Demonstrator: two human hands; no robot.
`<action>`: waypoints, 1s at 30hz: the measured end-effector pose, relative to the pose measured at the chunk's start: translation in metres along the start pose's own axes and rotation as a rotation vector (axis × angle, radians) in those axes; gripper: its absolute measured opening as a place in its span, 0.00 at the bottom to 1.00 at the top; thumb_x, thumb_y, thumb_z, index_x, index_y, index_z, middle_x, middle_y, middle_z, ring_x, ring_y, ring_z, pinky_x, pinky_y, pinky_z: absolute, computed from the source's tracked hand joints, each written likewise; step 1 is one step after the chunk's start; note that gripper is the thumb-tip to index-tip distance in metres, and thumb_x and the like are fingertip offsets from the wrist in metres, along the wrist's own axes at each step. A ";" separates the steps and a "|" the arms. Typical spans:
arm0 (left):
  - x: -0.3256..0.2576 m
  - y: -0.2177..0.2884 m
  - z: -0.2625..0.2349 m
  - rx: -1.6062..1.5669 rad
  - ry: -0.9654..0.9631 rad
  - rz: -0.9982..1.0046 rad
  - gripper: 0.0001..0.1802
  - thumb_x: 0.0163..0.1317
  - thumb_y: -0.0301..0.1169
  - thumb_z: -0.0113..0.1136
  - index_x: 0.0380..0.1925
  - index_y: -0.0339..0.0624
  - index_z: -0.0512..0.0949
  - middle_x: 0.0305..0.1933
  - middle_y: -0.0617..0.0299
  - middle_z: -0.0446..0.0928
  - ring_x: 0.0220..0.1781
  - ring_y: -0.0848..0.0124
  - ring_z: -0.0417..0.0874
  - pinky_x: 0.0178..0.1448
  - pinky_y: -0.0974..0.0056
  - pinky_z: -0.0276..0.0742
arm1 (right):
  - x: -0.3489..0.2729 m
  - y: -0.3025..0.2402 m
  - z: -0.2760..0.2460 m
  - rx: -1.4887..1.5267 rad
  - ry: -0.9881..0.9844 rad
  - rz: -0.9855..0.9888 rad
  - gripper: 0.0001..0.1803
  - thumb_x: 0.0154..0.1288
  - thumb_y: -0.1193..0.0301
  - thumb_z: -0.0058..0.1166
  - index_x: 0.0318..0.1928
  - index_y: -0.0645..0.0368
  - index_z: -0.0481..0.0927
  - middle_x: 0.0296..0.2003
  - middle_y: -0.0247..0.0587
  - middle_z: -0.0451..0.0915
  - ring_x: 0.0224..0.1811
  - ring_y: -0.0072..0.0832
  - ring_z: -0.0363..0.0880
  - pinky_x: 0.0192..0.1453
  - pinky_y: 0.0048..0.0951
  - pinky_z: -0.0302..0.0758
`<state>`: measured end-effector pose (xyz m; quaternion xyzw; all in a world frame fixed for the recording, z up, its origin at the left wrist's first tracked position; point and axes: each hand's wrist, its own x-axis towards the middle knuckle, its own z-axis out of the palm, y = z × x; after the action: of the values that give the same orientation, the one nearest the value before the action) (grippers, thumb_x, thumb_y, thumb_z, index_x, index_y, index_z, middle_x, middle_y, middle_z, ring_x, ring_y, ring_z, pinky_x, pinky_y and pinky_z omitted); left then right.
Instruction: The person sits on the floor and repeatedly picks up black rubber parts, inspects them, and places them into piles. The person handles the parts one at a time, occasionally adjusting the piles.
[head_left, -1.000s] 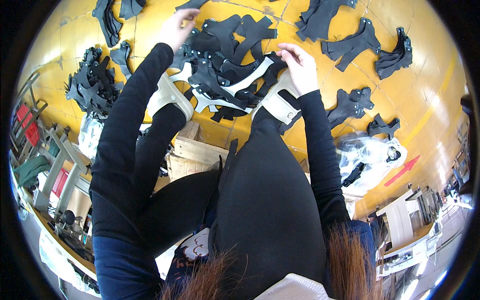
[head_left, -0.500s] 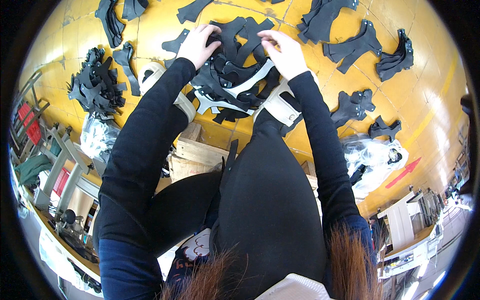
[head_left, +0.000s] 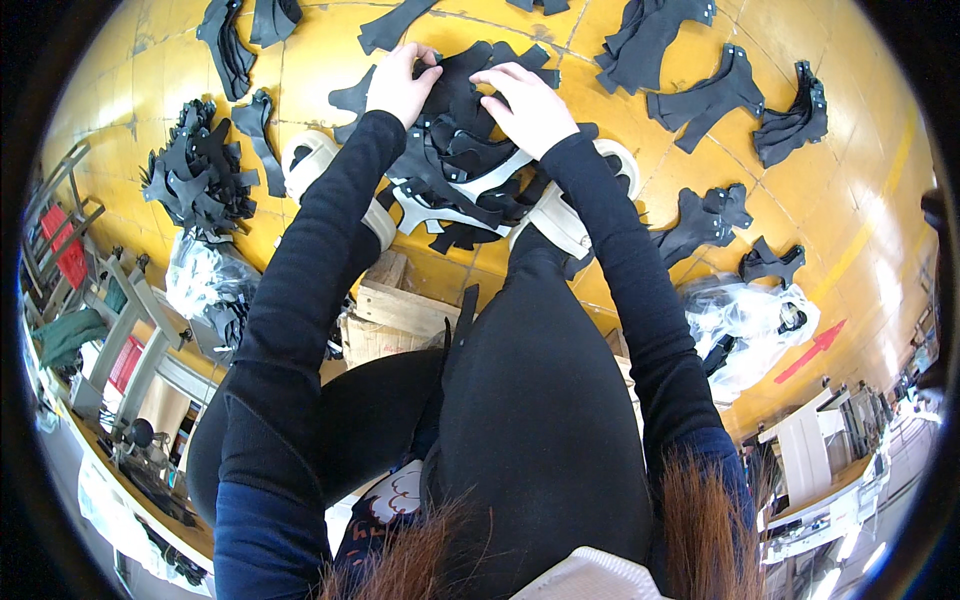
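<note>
Between my feet lies a heap of black cut fabric pieces, several with white undersides showing. My left hand is at the heap's far left, thumb and fingers closed on the edge of a black fabric piece. A small tag shows at its fingertips. On the heap's far right, my right hand hovers over the same piece. Its fingers are bent and its thumb stands apart, with nothing visible between them. The lower layers of the heap are hidden under the upper pieces.
Stacks of black pieces lie around on the yellow tiled floor. A bigger pile is at left. Clear plastic bags sit on both sides. My cream shoes flank the heap, with a wooden stool below me.
My right hand has moved left, closer to my left hand. My left hand has shifted slightly right, and a dark piece between the hands has been shifted.
</note>
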<state>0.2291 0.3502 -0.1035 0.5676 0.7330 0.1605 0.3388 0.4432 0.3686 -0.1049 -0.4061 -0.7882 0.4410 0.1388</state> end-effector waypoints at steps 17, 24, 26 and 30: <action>-0.011 -0.033 0.008 -0.049 0.113 -0.066 0.20 0.56 0.30 0.58 0.51 0.46 0.79 0.55 0.52 0.76 0.57 0.56 0.76 0.64 0.58 0.69 | -0.033 0.003 -0.005 0.142 -0.083 -0.115 0.09 0.59 0.68 0.55 0.41 0.50 0.82 0.42 0.29 0.80 0.47 0.32 0.76 0.54 0.34 0.73; -0.009 -0.032 0.015 0.251 0.035 0.001 0.24 0.52 0.35 0.67 0.52 0.51 0.79 0.56 0.50 0.72 0.54 0.55 0.76 0.61 0.59 0.71 | -0.035 -0.001 -0.007 0.122 -0.105 -0.086 0.13 0.58 0.71 0.55 0.45 0.52 0.79 0.45 0.33 0.79 0.49 0.34 0.76 0.56 0.33 0.73; -0.007 -0.024 0.011 0.087 0.020 -0.074 0.22 0.51 0.34 0.67 0.50 0.51 0.80 0.53 0.51 0.73 0.53 0.57 0.76 0.60 0.59 0.71 | -0.033 -0.002 -0.008 0.118 -0.098 -0.075 0.12 0.59 0.71 0.55 0.45 0.52 0.79 0.46 0.33 0.79 0.50 0.35 0.76 0.56 0.33 0.72; -0.007 -0.020 0.003 -0.038 0.068 -0.040 0.16 0.54 0.30 0.65 0.45 0.48 0.82 0.43 0.54 0.77 0.47 0.59 0.79 0.57 0.60 0.74 | -0.029 -0.003 -0.010 0.149 -0.095 -0.086 0.12 0.60 0.71 0.55 0.45 0.52 0.80 0.46 0.33 0.79 0.50 0.35 0.76 0.57 0.33 0.72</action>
<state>0.2176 0.3373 -0.1155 0.5406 0.7521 0.1866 0.3276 0.4654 0.3513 -0.0929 -0.3391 -0.7756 0.5108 0.1499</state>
